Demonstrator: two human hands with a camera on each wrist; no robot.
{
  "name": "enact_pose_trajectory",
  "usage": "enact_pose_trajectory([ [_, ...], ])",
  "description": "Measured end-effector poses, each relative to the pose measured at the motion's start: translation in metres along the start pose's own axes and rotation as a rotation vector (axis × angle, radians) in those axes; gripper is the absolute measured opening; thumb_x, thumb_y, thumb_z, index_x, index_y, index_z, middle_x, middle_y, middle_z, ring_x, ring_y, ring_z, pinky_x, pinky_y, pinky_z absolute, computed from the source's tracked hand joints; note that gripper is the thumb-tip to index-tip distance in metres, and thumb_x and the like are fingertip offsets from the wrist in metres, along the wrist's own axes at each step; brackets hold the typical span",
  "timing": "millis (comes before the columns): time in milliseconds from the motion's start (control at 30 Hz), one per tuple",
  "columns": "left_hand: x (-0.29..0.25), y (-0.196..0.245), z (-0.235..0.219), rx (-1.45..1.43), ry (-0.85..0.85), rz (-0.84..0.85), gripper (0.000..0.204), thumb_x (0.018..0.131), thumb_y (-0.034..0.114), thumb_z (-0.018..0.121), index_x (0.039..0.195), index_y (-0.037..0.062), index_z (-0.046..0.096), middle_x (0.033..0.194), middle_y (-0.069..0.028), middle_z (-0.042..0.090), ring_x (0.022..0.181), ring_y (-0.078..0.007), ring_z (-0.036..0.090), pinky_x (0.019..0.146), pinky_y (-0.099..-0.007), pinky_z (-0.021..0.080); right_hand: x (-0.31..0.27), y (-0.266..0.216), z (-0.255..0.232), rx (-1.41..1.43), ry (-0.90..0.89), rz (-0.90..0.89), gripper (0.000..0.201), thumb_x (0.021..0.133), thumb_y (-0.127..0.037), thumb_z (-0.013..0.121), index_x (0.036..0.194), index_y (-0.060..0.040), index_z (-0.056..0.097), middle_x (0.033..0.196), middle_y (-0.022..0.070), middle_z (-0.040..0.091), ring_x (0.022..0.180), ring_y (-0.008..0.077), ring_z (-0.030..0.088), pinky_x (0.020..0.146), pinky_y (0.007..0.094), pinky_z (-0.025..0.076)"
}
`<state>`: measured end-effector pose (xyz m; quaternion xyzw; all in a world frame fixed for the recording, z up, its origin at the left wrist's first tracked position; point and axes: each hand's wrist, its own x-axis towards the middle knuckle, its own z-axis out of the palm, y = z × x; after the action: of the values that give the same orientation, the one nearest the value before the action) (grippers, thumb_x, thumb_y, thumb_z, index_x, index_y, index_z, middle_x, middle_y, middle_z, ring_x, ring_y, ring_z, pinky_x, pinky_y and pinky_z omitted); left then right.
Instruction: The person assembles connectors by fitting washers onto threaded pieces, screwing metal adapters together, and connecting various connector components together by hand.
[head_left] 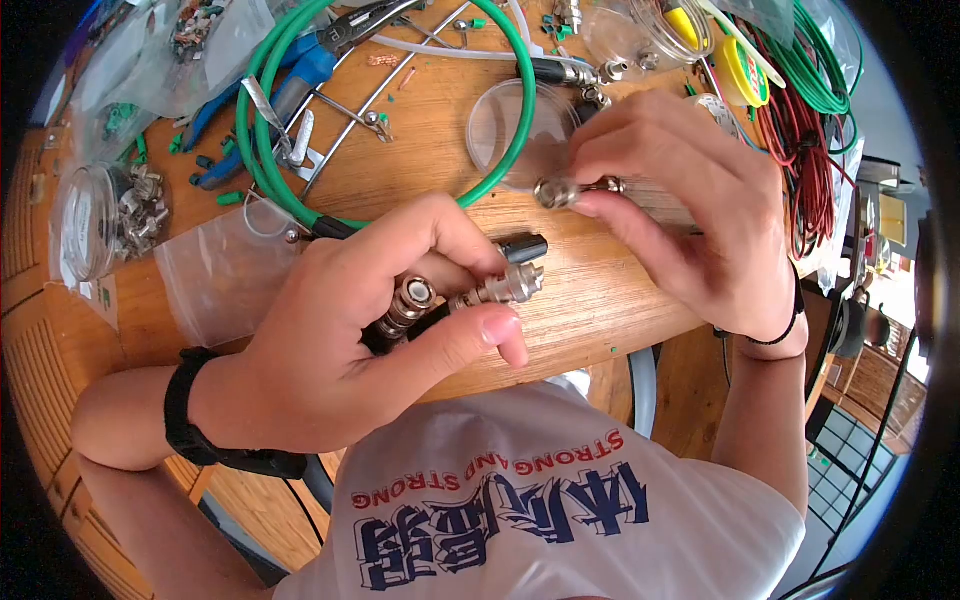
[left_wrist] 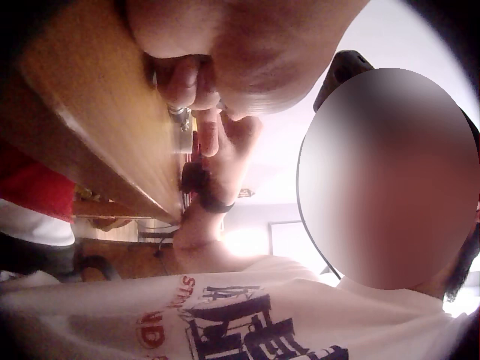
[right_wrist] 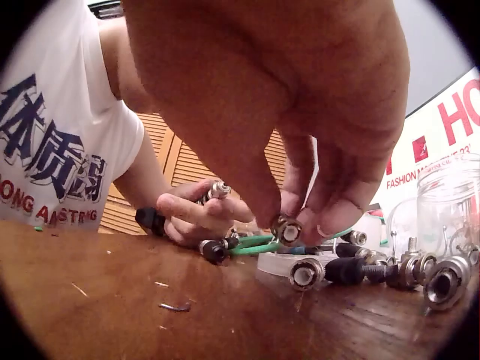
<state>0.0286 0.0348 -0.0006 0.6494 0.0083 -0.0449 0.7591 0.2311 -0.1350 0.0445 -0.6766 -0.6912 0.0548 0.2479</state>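
My left hand (head_left: pixel 320 330) holds metal BNC connectors in its curled fingers. One connector (head_left: pixel 410 303) stands with its round end up in the palm, and another (head_left: pixel 510 285) pokes out past the thumb. Beside the index finger a black sleeve (head_left: pixel 524 247) shows. Between thumb and fingertips my right hand (head_left: pixel 690 190) pinches one more BNC connector (head_left: pixel 556 192), above the wood and apart from the left hand. The right wrist view shows that connector's round open face (right_wrist: pixel 288 231). In the left wrist view the held pieces are mostly hidden by the hands.
A green cable coil (head_left: pixel 526 120) lies beyond the left hand, with blue-handled pliers (head_left: pixel 305 75) behind it. Loose connectors (right_wrist: pixel 305 274) lie on the wooden table (right_wrist: pixel 112 300). A clear round lid (head_left: pixel 500 120), a jar of metal parts (head_left: pixel 105 215) and red wire (head_left: pixel 800 190) surround the work.
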Motion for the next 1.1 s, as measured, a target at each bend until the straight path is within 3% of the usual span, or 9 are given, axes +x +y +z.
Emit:
enact_pose_trajectory([
  [67,-0.001,0.0,-0.001,0.016,0.0,-0.032,0.012,0.104,0.0,0.056,0.109,0.0008,0.046,0.096,-0.0178,0.075,0.094,-0.0151,0.073,0.081,-0.0261,0.051,-0.004,-0.003,-0.001,0.161,-0.007,0.151,0.018,0.082,0.0,0.08,0.096,0.0015,0.069,0.096,0.0116,0.072,0.087,0.0246,0.072,0.079,0.0343,0.056],
  [300,-0.002,0.006,-0.001,0.184,-0.057,-0.118,0.019,0.1,-0.002,0.062,0.108,0.0014,0.045,0.097,-0.0162,0.076,0.093,-0.0142,0.074,0.076,-0.0237,0.051,-0.008,-0.009,0.001,0.423,0.034,0.142,0.02,0.086,0.002,0.077,0.101,0.0039,0.064,0.091,0.0123,0.076,0.088,0.0211,0.073,0.081,0.0329,0.056],
  [367,0.0,0.013,-0.001,0.215,-0.076,-0.142,0.019,0.1,-0.002,0.063,0.107,0.0012,0.045,0.097,-0.0157,0.076,0.091,-0.0139,0.074,0.074,-0.0236,0.051,-0.007,-0.008,0.007,0.496,0.12,0.039,0.024,0.085,0.004,0.076,0.107,0.006,0.067,0.088,0.0108,0.076,0.078,0.0189,0.073,0.072,0.0295,0.056],
  [500,-0.001,0.005,0.002,0.227,-0.04,-0.058,0.02,0.098,-0.001,0.066,0.104,0.0008,0.047,0.094,-0.0146,0.077,0.085,-0.0115,0.074,0.07,-0.0225,0.051,-0.008,-0.005,0.004,0.337,0.027,-0.055,0.028,0.085,0.006,0.073,0.113,0.0057,0.071,0.081,0.0099,0.074,0.065,0.0172,0.068,0.058,0.0285,0.051],
  [567,-0.001,0.008,0.001,0.245,-0.044,-0.072,0.021,0.097,-0.001,0.066,0.103,0.0007,0.047,0.091,-0.0136,0.077,0.084,-0.0109,0.073,0.069,-0.0224,0.05,-0.003,0.002,0.002,0.374,-0.143,-0.202,0.031,0.084,0.008,0.069,0.114,0.0022,0.075,0.077,0.0099,0.072,0.056,0.0179,0.062,0.048,0.032,0.045],
  [700,0.0,0.008,0.001,0.292,-0.028,-0.043,0.023,0.095,-0.001,0.068,0.102,0.0013,0.046,0.082,-0.0107,0.076,0.081,-0.0089,0.072,0.068,-0.0228,0.049,-0.01,-0.002,0.008,0.379,-0.087,-0.09,0.02,0.086,-0.001,0.074,0.106,-0.0027,0.077,0.075,0.0087,0.07,0.056,0.0193,0.062,0.048,0.0332,0.043],
  [900,0.0,0.008,0.002,0.286,-0.02,-0.022,0.025,0.095,0.0,0.069,0.102,0.0014,0.045,0.081,-0.0103,0.074,0.079,-0.01,0.072,0.067,-0.0233,0.049,-0.008,-0.008,0.013,0.446,-0.078,-0.076,0.024,0.084,-0.016,0.082,0.103,-0.0028,0.076,0.071,0.0078,0.064,0.057,0.0201,0.06,0.049,0.035,0.043],
  [1033,0.0,0.006,0.004,0.186,0.013,-0.027,0.025,0.094,0.001,0.072,0.096,0.0019,0.048,0.081,-0.0077,0.069,0.074,-0.0108,0.069,0.066,-0.0247,0.048,-0.011,-0.011,0.012,0.38,-0.077,-0.078,0.022,0.085,-0.015,0.081,0.103,-0.0032,0.077,0.069,0.0063,0.06,0.056,0.0192,0.058,0.048,0.0355,0.04],
  [1100,0.002,0.009,0.003,0.297,0.023,0.069,0.025,0.092,0.003,0.075,0.089,0.0032,0.05,0.082,-0.0062,0.063,0.072,-0.012,0.064,0.064,-0.0269,0.047,-0.009,-0.012,0.008,0.357,-0.153,-0.107,0.021,0.085,-0.014,0.08,0.103,-0.0044,0.077,0.068,0.0048,0.056,0.055,0.0186,0.055,0.047,0.035,0.038],
])
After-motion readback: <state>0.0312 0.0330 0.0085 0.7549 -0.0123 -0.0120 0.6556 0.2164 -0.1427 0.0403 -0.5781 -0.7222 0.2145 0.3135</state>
